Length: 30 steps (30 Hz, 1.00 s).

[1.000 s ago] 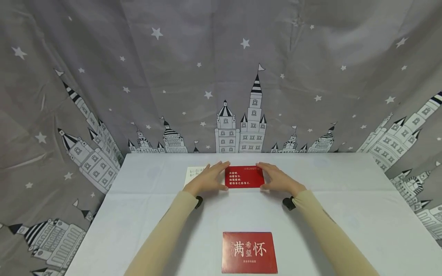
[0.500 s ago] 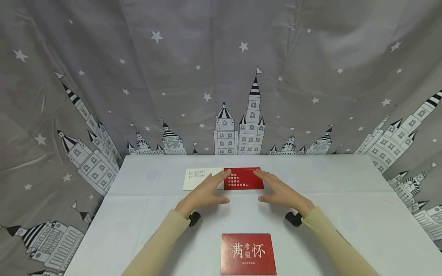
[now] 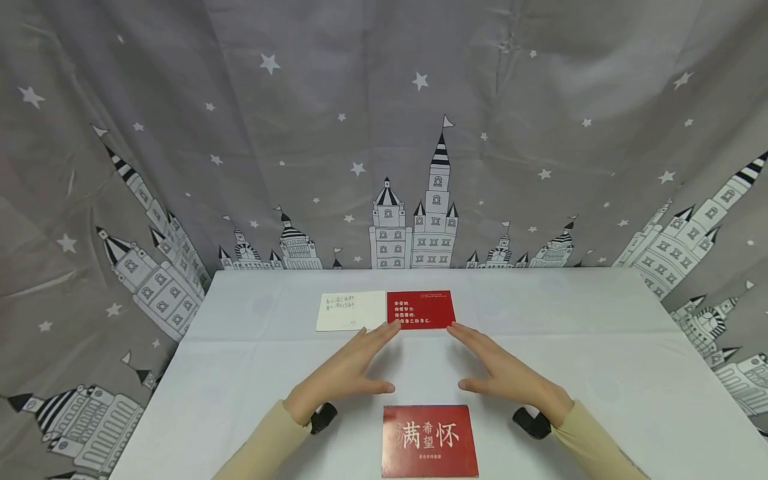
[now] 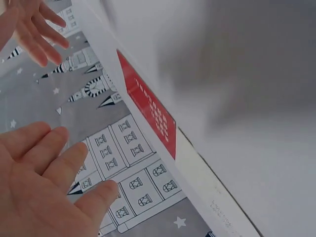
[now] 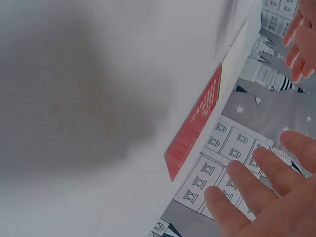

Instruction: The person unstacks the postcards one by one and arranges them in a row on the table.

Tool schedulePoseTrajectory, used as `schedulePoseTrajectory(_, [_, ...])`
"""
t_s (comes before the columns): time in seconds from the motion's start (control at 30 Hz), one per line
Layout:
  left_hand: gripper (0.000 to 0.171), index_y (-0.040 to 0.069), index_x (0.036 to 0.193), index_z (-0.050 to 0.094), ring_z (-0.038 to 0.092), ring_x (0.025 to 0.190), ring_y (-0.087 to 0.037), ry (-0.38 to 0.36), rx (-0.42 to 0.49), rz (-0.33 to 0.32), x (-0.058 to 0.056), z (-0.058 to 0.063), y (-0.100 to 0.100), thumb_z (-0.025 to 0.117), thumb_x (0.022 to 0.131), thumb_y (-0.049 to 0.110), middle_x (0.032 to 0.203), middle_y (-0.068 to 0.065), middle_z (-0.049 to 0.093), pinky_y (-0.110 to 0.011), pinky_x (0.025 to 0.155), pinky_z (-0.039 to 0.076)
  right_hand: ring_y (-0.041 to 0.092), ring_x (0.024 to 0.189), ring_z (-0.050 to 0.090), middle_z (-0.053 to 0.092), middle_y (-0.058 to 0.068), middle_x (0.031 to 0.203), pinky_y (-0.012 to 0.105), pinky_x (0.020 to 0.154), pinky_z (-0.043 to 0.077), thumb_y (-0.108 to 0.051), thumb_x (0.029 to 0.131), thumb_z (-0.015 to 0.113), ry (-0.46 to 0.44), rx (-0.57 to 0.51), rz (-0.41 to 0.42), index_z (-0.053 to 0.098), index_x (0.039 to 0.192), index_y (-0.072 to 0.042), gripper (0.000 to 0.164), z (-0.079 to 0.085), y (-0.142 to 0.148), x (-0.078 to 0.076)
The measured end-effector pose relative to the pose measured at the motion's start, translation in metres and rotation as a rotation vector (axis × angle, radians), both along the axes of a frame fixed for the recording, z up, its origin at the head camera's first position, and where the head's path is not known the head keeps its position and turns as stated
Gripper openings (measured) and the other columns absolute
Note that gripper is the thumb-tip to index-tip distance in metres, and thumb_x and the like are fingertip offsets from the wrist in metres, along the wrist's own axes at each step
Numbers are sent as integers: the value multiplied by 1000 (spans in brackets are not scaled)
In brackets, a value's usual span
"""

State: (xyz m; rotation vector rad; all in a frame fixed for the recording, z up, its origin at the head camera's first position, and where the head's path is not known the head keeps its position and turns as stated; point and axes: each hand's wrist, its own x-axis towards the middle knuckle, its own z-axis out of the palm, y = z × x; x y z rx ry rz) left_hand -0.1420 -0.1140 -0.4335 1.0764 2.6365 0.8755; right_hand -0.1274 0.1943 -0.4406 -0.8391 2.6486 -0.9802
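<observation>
Both hands hover over the table with nothing in them. In the head view my left hand (image 3: pixel 348 370) has its fingers stretched toward the far side, the index fingertip overlapping the lower edge of a red card (image 3: pixel 421 309) printed with white characters. My right hand (image 3: pixel 507 370) mirrors it on the other side, fingertips near that card's lower right corner. A white card (image 3: pixel 351 311) with handwriting lies flat against the red card's left edge. Nearer the front, between the forearms, a larger red card (image 3: pixel 429 441) with big white characters lies flat.
A white cloth covers the table (image 3: pixel 600 373). Behind and around it hangs a grey curtain (image 3: pixel 324 80) printed with castles and stars. A black wrist strap (image 3: pixel 532 423) sits on the right wrist, with another strap (image 3: pixel 324 418) on the left.
Both hands have let go of the far red card's sides and drawn back toward the front. The white card, earlier partly covered by the left hand, is now almost wholly in view.
</observation>
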Motion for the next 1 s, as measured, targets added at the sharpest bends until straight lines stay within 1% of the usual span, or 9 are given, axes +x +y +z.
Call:
schedulePoseTrajectory(0.07, [96, 4, 151, 25, 24, 141, -24, 4, -9, -4, 7, -1, -1, 80, 77, 31, 155, -10, 27, -51, 114, 12, 32, 139, 26, 25, 9, 155, 54, 106, 31, -21, 81, 76, -3, 8, 0, 27, 152, -14, 86, -2, 1, 7])
schedulePoseTrajectory(0.2, [97, 2, 150, 27, 24, 141, -25, -17, -25, -2, 20, -7, -3, 81, 75, 33, 154, -10, 28, -50, 114, 13, 32, 138, 28, 26, 8, 154, 55, 104, 33, -26, 81, 77, -13, 15, 0, 27, 152, -16, 87, -7, 3, 20])
schedulePoseTrajectory(0.4, [100, 2, 150, 28, 24, 141, -28, -87, -40, 6, 40, -20, -8, 83, 73, 35, 155, -10, 27, -51, 113, 15, 32, 137, 29, 26, 7, 154, 56, 103, 35, -34, 81, 76, -29, 19, 2, 28, 151, -18, 86, -12, 4, 35])
schedulePoseTrajectory(0.6, [106, 2, 150, 26, 25, 141, -27, -142, -62, 12, 56, -32, -12, 82, 70, 43, 154, -9, 28, -52, 112, 19, 32, 135, 32, 29, 7, 153, 55, 99, 40, -46, 79, 74, -42, 20, 13, 30, 150, -17, 89, -19, 4, 52])
schedulePoseTrajectory(0.7, [107, 2, 150, 26, 25, 141, -27, -145, -57, -4, 63, -34, -12, 82, 69, 45, 154, -9, 28, -53, 111, 20, 32, 134, 33, 30, 7, 152, 54, 96, 43, -50, 78, 73, -76, 27, 17, 30, 150, -18, 90, -24, 3, 61])
schedulePoseTrajectory(0.83, [107, 1, 149, 28, 27, 140, -29, -133, -46, -33, 69, -37, -10, 80, 69, 50, 153, -10, 30, -57, 109, 22, 32, 133, 33, 29, 6, 153, 47, 94, 47, -48, 76, 75, -133, 27, 25, 29, 151, -20, 93, -30, 2, 71])
schedulePoseTrajectory(0.9, [107, 2, 149, 29, 27, 140, -29, -137, -47, -39, 72, -38, -8, 78, 69, 54, 153, -9, 32, -58, 108, 23, 31, 132, 32, 28, 4, 153, 45, 92, 48, -47, 74, 77, -176, 16, 18, 28, 151, -22, 94, -32, 1, 75])
schedulePoseTrajectory(1.0, [105, 3, 149, 31, 28, 139, -27, -139, -62, -38, 75, -38, -6, 78, 70, 54, 152, -8, 33, -56, 109, 23, 32, 132, 31, 27, 3, 152, 43, 88, 51, -49, 71, 77, -229, -9, 3, 28, 151, -24, 97, -34, 0, 80])
